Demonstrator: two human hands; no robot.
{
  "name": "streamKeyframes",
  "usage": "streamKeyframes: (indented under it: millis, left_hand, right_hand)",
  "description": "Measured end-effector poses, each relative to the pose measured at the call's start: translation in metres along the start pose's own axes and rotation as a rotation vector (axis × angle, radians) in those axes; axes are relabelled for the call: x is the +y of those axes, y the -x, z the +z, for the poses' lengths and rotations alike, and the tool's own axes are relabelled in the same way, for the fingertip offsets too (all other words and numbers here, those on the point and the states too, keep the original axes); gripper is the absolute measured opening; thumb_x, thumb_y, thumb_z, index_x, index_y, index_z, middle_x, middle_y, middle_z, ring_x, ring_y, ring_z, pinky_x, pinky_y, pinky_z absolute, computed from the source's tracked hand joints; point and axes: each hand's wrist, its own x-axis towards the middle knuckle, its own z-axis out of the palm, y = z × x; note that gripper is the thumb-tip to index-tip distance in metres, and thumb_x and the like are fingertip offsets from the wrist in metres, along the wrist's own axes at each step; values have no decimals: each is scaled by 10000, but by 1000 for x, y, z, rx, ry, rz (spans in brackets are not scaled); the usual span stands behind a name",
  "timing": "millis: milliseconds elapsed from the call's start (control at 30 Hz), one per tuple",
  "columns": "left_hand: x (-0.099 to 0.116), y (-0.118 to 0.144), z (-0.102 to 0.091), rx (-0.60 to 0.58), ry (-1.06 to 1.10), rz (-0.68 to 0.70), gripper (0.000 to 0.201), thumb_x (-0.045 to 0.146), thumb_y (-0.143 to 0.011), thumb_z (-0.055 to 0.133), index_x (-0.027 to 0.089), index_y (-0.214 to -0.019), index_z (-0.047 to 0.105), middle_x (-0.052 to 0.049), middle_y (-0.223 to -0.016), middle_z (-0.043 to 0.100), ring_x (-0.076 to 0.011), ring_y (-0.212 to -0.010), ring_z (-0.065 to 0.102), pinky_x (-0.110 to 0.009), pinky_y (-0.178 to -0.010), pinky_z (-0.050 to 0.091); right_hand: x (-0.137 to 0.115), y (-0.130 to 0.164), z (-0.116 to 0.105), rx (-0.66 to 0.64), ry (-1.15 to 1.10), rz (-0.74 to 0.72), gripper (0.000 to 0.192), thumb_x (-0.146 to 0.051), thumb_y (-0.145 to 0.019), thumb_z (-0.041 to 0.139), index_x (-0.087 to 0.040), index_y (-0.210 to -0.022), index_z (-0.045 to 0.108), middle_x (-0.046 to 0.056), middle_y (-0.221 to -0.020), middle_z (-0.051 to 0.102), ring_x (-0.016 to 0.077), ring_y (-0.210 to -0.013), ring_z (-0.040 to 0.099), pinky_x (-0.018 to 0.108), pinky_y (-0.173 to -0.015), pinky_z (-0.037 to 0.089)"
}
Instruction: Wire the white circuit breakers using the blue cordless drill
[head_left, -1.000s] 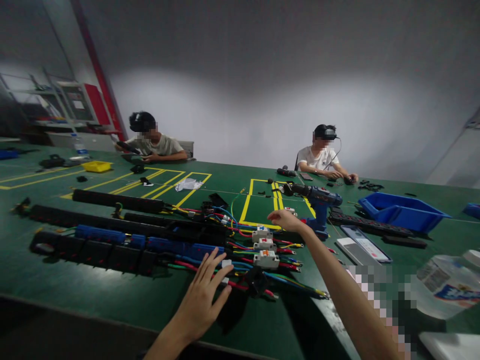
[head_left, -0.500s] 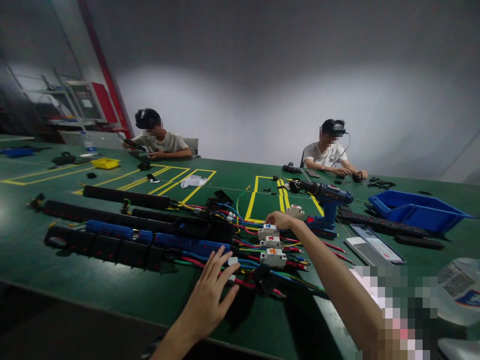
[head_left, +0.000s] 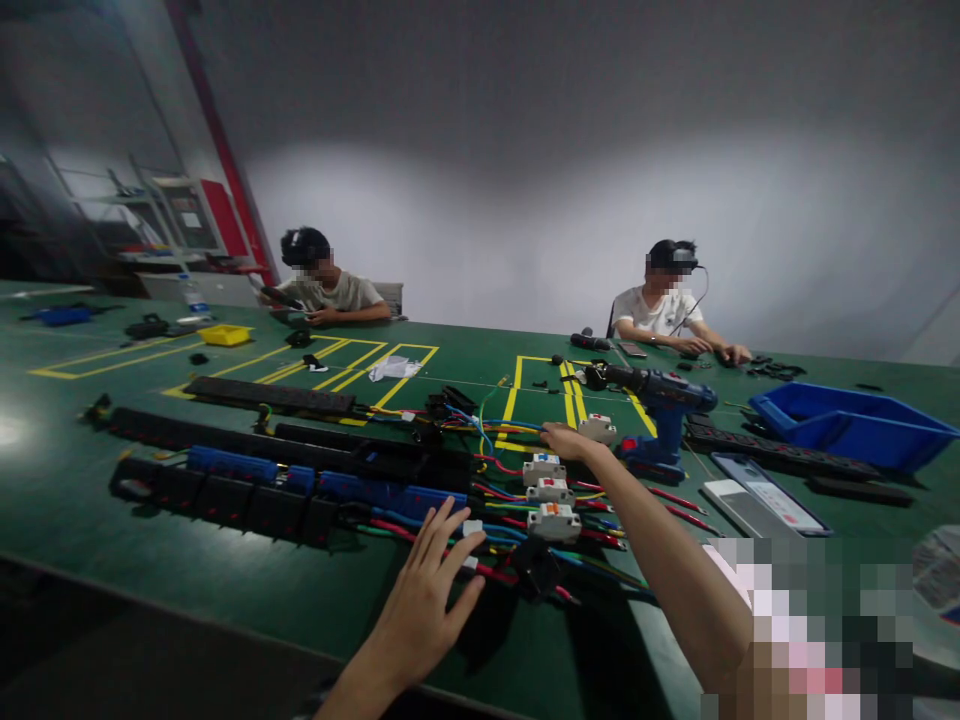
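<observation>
My left hand (head_left: 427, 600) hovers flat with fingers spread over the near end of a bundle of coloured wires (head_left: 495, 500), its fingertips by a small white connector (head_left: 472, 527). My right hand (head_left: 566, 440) reaches far across the green table (head_left: 187, 580), resting at the wires just beyond a row of three white circuit breakers (head_left: 550, 492); whether it grips anything I cannot tell. Another white breaker (head_left: 598, 428) lies just right of it. Long black and blue power strips (head_left: 262, 480) stretch left from the wires.
A blue cordless drill (head_left: 656, 405) stands right of my right hand. A blue bin (head_left: 851, 425), a flat white device (head_left: 761, 500) and a black strip (head_left: 780, 455) lie farther right. Two people sit at the far side of the table. A yellow tray (head_left: 223, 335) sits far left.
The view has shifted slightly, so everything sits a little further right. My right hand stays at the wires near the breakers; my left hand keeps hovering, fingers spread.
</observation>
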Motion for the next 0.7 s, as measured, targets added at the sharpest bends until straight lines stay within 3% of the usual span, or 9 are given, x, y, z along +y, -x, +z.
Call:
streamKeyframes:
  millis: [167, 333, 567, 700]
  left_hand:
    - [-1, 0, 1, -8, -2, 0, 473, 253, -961, 523, 321, -1427, 479, -47, -1554, 403, -304, -1512, 247, -602, -1175, 379]
    - [-4, -1, 3, 12, 11, -2, 496, 244, -950, 533, 331, -1435, 472, -49, -1544, 417, -318, -1501, 273, -609, -1169, 388]
    - [0, 2, 3, 13, 67, -24, 477, 250, -958, 525, 332, -1425, 476, -45, -1537, 420, -307, -1508, 254, -604, -1192, 353]
    - [-8, -7, -4, 107, 167, -89, 376, 256, -975, 496, 321, -1342, 545, -45, -1496, 459, -281, -1485, 308, -537, -1170, 408]
  right_hand:
    - [-7, 1, -11, 68, -84, 55, 291, -429, -969, 578, -144, -1002, 627, 17, -912, 639, 130, -761, 610, 303, -712, 535]
    - [-22, -7, -28, 195, -229, 37, 262, -367, -950, 475, -171, -804, 568, -3, -692, 557, 116, -642, 491, 229, -585, 384]
    - [-54, -6, -40, 268, -427, 2, 280, -455, -901, 435, -205, -797, 508, -41, -606, 439, 114, -548, 413, 230, -514, 325]
    - [-66, -5, -43, 275, -496, -9, 266, -452, -889, 426, -210, -802, 493, -45, -624, 438, 107, -532, 400, 231, -498, 323]
